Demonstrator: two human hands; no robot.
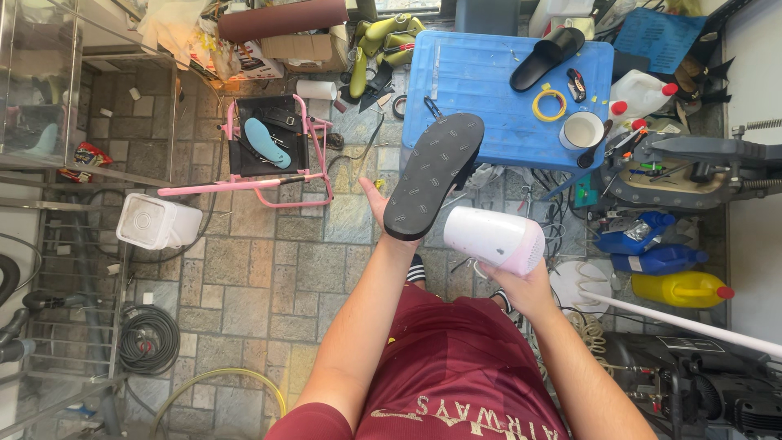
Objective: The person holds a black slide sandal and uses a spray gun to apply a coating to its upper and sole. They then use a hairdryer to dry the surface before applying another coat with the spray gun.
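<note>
Looking down from head height, the view takes in a person in a dark red shirt standing on a stone-tiled floor point(269, 277), both bare arms reaching forward. The left hand point(381, 213) is cupped under the heel end of a black sandal sole point(434, 173), holding it up with the patterned tread facing the camera; the thumb shows at the sole's left edge and the fingers are hidden behind it. The right hand point(521, 285) is wrapped around the handle of a white and pink hair dryer point(494, 239), whose rounded body sits just to the right of the sole's lower end, very close to it; whether they touch cannot be told.

Beyond both hands stands a blue plastic desk point(481, 81). On it, further from the hands, lie a black slide sandal point(547, 57), a yellow tape ring point(549, 104) and a white cup point(580, 130) near its right edge. Far to the left of the left hand is a pink folding stool point(273, 147) carrying a light blue insole point(267, 143), and nearer the left edge a white boxy fan point(157, 222) sits on the floor. To the right of the right hand lie blue jugs point(648, 244) and a yellow jug point(680, 289). A coiled black hose point(149, 338) rests low on the left.
</note>
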